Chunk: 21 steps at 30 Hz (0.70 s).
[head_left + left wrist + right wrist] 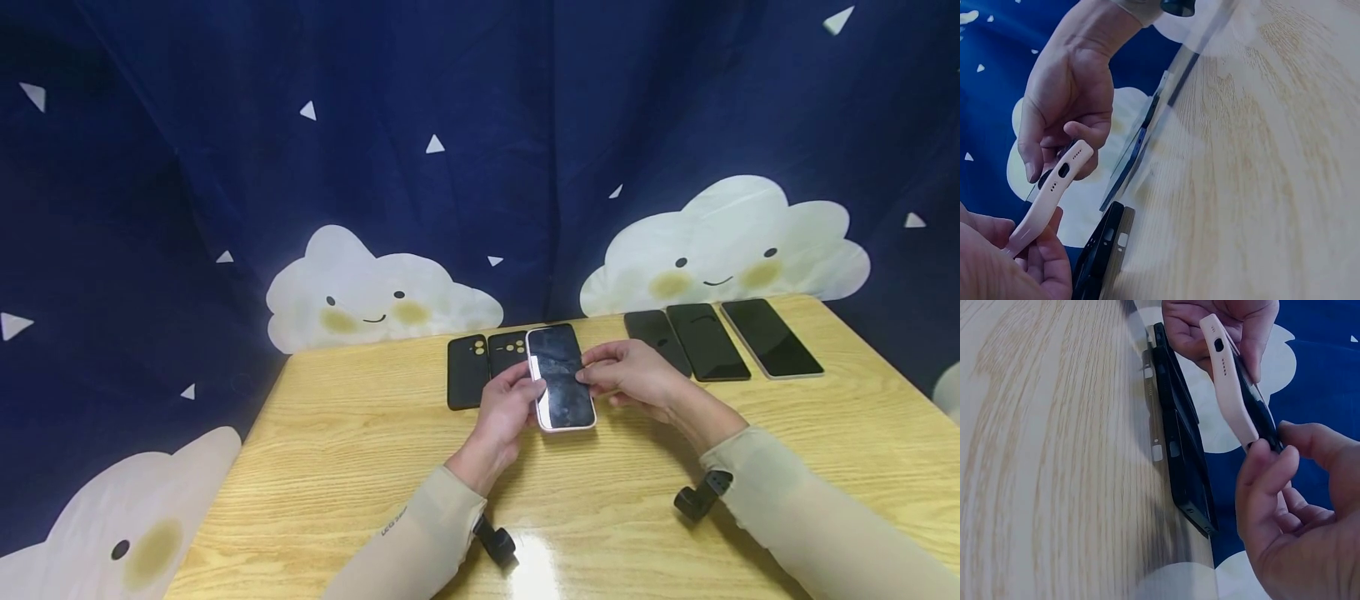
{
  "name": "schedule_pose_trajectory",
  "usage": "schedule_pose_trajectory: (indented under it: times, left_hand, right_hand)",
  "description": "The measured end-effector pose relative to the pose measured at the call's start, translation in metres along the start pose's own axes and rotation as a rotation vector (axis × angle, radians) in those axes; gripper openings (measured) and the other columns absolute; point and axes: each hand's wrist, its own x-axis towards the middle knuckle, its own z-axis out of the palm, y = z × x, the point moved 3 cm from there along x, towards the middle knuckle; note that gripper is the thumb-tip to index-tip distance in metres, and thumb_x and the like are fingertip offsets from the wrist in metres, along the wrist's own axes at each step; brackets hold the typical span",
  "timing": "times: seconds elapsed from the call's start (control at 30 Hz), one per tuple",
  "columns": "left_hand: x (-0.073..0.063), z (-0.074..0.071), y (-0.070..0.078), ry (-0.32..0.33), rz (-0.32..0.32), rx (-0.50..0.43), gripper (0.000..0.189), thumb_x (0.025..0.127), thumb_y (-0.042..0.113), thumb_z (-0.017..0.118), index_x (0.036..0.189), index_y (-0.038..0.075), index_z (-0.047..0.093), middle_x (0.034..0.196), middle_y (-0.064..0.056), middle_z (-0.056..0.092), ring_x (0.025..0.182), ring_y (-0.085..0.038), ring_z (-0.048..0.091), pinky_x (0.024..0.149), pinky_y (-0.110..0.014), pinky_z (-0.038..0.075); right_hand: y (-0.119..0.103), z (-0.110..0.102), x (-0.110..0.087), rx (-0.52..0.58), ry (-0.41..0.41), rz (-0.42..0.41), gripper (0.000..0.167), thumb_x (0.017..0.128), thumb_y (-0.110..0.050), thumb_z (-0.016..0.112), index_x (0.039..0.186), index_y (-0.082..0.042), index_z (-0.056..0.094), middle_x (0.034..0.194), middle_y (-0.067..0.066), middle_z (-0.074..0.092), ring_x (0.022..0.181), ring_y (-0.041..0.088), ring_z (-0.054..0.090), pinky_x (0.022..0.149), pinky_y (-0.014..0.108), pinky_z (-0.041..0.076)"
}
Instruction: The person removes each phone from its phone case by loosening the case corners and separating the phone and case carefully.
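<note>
A dark-screened smartphone sits in a soft pale pink phone case, held above the table between both hands. The case's port-end wall looks bent in the wrist views, and a strip of the phone's dark side shows beside it in the right wrist view. My left hand grips the cased phone along its left side, thumb over the screen edge and fingers underneath. At the opposite long side, my right hand pinches the phone and case edge between thumb and fingers. The fingertips under the case are partly hidden.
Black phone cases with camera cutouts, one at the left and another beside it, lie behind the hands, partly covered. To the right lie a dark slab, a black phone and a light-edged phone. A curtain hangs behind the wooden table.
</note>
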Motion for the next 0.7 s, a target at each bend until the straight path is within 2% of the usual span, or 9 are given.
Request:
schedule_pose_trajectory:
  times: [0.23, 0.5, 0.7]
  left_hand:
    - [0.0002, -0.0013, 0.0008, 0.003, 0.003, 0.002, 0.041, 0.095, 0.002, 0.067, 0.136, 0.004, 0.064, 0.086, 0.002, 0.063, 0.066, -0.011, 0.060, 0.059, -0.025, 0.051]
    - [-0.0018, -0.0003, 0.0023, 0.004, -0.002, 0.029, 0.043, 0.094, 0.004, 0.069, 0.137, 0.005, 0.063, 0.089, 0.002, 0.064, 0.066, -0.011, 0.058, 0.057, -0.024, 0.048]
    - [-0.0032, -0.0002, 0.0018, 0.010, -0.011, 0.040, 0.043, 0.094, 0.004, 0.070, 0.136, 0.006, 0.064, 0.089, 0.001, 0.065, 0.068, -0.011, 0.060, 0.058, -0.026, 0.050]
  right_hand:
    - [-0.0012, 0.0005, -0.0001, -0.014, 0.014, 0.009, 0.052, 0.089, -0.017, 0.079, 0.132, 0.002, 0.057, 0.096, 0.006, 0.074, 0.082, 0.016, 0.069, 0.059, 0.026, 0.053]
    - [-0.0015, 0.0007, -0.0025, 0.006, 0.014, 0.013, 0.051, 0.089, -0.017, 0.079, 0.130, 0.005, 0.057, 0.087, 0.005, 0.074, 0.081, 0.018, 0.069, 0.057, 0.025, 0.051]
    - [0.0000, -0.0007, -0.0033, 0.008, 0.006, 0.025, 0.054, 0.091, -0.019, 0.079, 0.134, 0.005, 0.055, 0.092, 0.006, 0.074, 0.084, 0.018, 0.070, 0.060, 0.026, 0.055]
